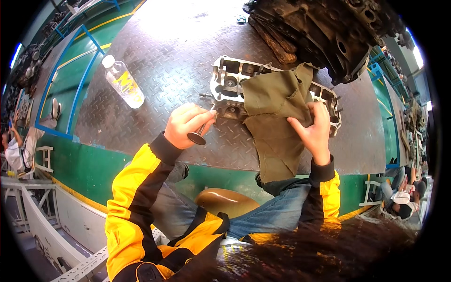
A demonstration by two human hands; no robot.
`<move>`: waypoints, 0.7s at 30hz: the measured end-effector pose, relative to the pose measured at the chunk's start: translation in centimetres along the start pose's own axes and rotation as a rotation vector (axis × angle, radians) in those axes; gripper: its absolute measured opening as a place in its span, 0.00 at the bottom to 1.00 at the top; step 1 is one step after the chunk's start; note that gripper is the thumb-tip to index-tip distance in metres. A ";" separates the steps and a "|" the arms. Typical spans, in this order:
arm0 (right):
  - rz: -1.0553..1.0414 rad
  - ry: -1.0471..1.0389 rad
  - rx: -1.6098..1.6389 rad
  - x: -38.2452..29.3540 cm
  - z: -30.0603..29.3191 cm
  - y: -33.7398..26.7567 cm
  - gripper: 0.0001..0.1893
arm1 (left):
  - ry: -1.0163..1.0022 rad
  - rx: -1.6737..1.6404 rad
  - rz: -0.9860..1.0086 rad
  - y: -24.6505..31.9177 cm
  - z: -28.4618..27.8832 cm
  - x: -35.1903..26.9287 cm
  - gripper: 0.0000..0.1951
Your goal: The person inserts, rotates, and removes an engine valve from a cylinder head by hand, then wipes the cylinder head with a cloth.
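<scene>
My left hand (188, 125) holds an engine valve (198, 136) by its stem, with the dark round head pointing down towards me. An aluminium cylinder head (230, 83) with studs lies on the steel table, just beyond and to the right of that hand. An olive-green cloth (275, 116) drapes over its middle and hangs past the table's near edge. On the cloth's right side rests my right hand (313, 128), thumb and fingers at a fold of the fabric; part of the cylinder head shows behind it.
A clear plastic bottle (125, 83) with a white cap lies at the left of the checker-plate table (169, 67). A large dark engine block (327, 31) stands at the back right, with wooden pieces (275, 42) beside it. Other people sit at both far sides.
</scene>
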State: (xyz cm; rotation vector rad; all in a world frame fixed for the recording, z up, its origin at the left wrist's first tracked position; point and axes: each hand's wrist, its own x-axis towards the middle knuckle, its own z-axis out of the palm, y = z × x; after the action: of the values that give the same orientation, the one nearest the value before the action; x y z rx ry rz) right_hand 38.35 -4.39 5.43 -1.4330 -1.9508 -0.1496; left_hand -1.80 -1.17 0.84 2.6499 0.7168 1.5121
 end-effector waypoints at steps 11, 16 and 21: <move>-0.004 -0.002 -0.001 0.1 -0.1 0.0 0.29 | -0.013 0.027 0.017 0.1 0.0 0.2 0.17; -0.001 -0.001 -0.003 0.0 -0.1 0.0 0.29 | -0.011 0.031 0.023 -0.1 0.1 0.1 0.16; 0.001 -0.009 0.000 0.0 0.0 0.0 0.29 | -0.013 0.036 0.025 -0.2 0.1 -0.1 0.16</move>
State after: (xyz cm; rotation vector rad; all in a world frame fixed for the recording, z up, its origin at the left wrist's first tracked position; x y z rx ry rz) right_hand 38.40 -4.38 5.41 -1.4370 -1.9572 -0.1435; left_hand -1.83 -1.03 0.71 2.7026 0.7193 1.5002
